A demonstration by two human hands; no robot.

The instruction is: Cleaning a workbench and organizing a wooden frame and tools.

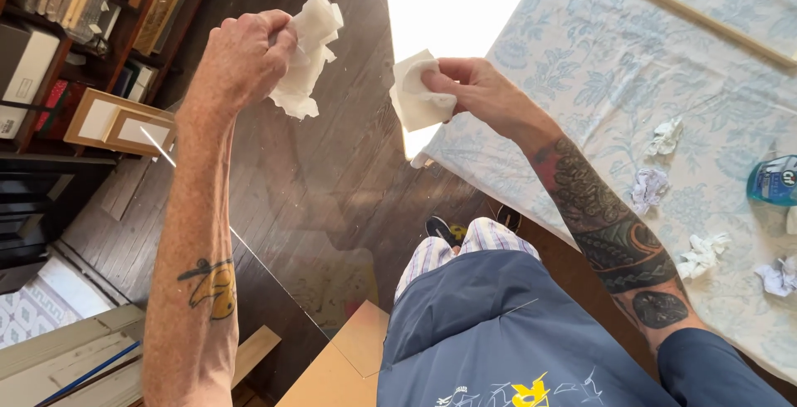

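Note:
I look down through a clear glass pane [320, 241] that stands on edge in front of me. My left hand [242, 56] is closed on a crumpled white paper towel [305, 50] near the pane's upper part; whether it also pinches the glass edge I cannot tell. A little to the right, my right hand [477, 87] holds a folded white paper towel [415, 91] with thumb and fingers, at or close to the pane's right edge. The two hands are a short gap apart at about the same height.
On the right, a table with a pale blue floral cloth [598, 58] carries several crumpled paper wads [649, 184], a blue spray bottle [772, 181] and a wooden strip [689, 12]. Picture frames [116, 120] lean on a bookshelf [50, 50] at left. The floor [332, 149] is dark wood.

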